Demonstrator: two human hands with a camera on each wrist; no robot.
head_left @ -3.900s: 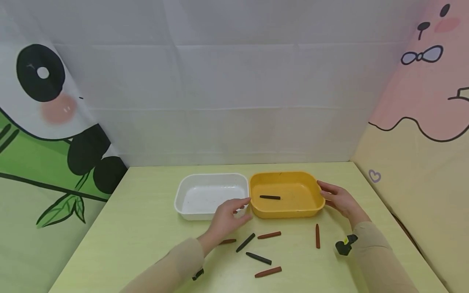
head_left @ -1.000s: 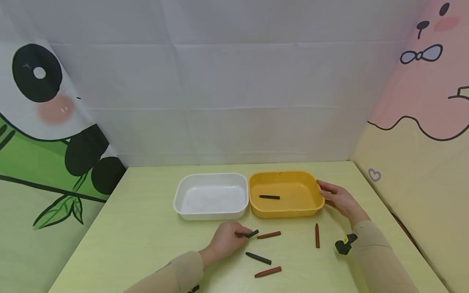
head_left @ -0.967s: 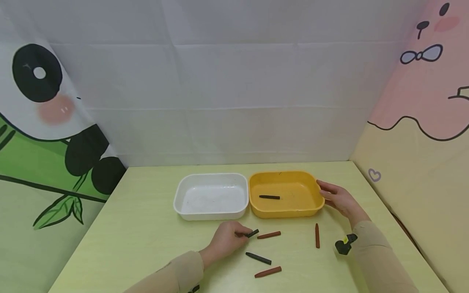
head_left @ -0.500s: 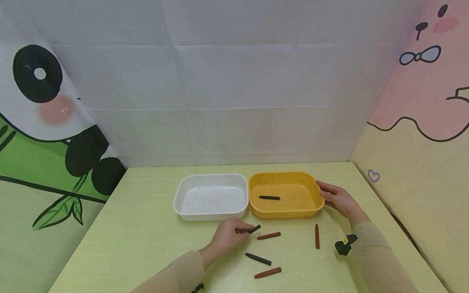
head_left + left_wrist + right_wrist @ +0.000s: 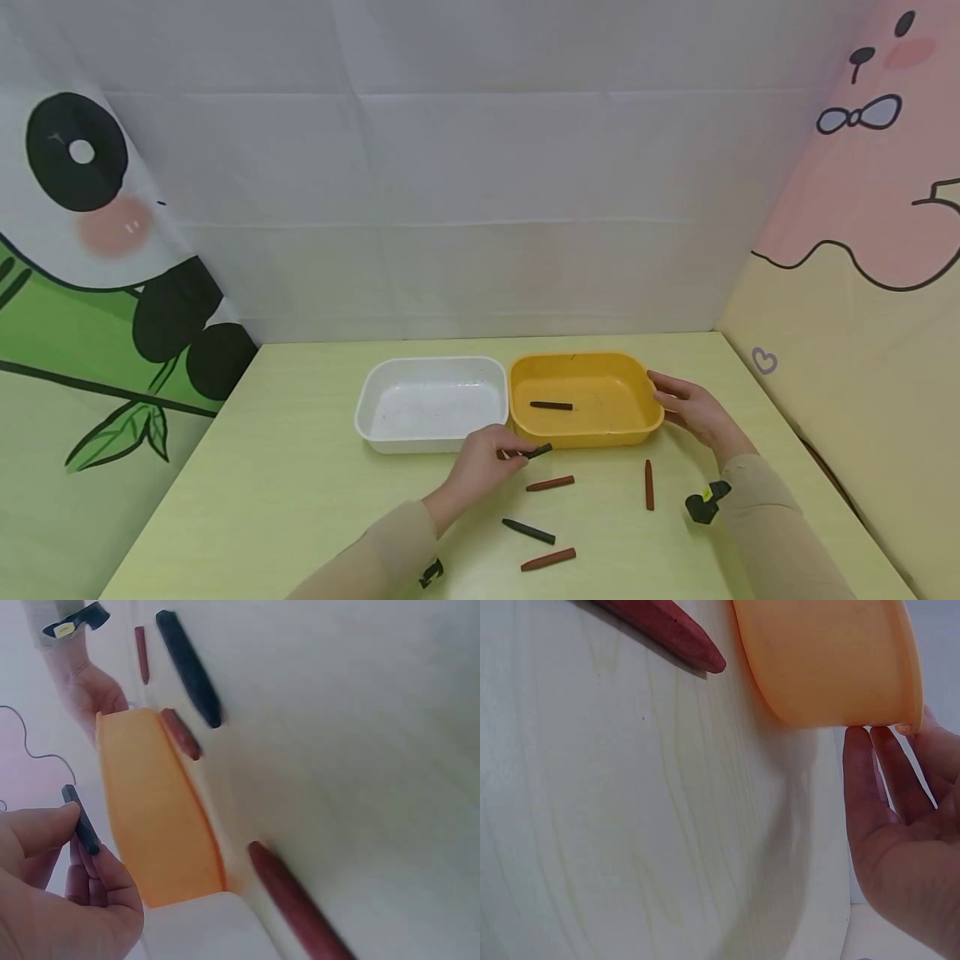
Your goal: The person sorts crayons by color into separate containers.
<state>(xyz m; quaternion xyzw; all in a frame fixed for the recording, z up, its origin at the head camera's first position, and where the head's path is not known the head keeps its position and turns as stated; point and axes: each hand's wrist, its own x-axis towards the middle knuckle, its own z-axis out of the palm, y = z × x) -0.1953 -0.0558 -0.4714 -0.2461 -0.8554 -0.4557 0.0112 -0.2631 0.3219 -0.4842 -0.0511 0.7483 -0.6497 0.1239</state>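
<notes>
In the head view my left hand (image 5: 487, 458) pinches a black crayon (image 5: 538, 451) between thumb and fingers, close to the near edge of the yellow tray (image 5: 588, 439). The left wrist view shows that crayon (image 5: 81, 819) with both ends sticking out of the pinch. My right hand (image 5: 697, 410) touches the right end of the yellow tray, its fairly straight fingertips against the outer wall (image 5: 832, 667). Another black crayon (image 5: 551, 406) lies inside that tray. On the table near my left hand are a brown-red crayon (image 5: 551, 483) and a black crayon (image 5: 528, 531).
A white tray (image 5: 431, 446) stands against the yellow tray's left side. More brown-red crayons lie at the front (image 5: 548, 559) and below my right hand (image 5: 649, 485). Another brown-red crayon (image 5: 296, 904) shows in the left wrist view, hidden by my left arm in the head view.
My left hand has come down from the trays, picked up a black crayon from the table and carried it up and right toward the yellow tray. My right hand stays at the tray.
</notes>
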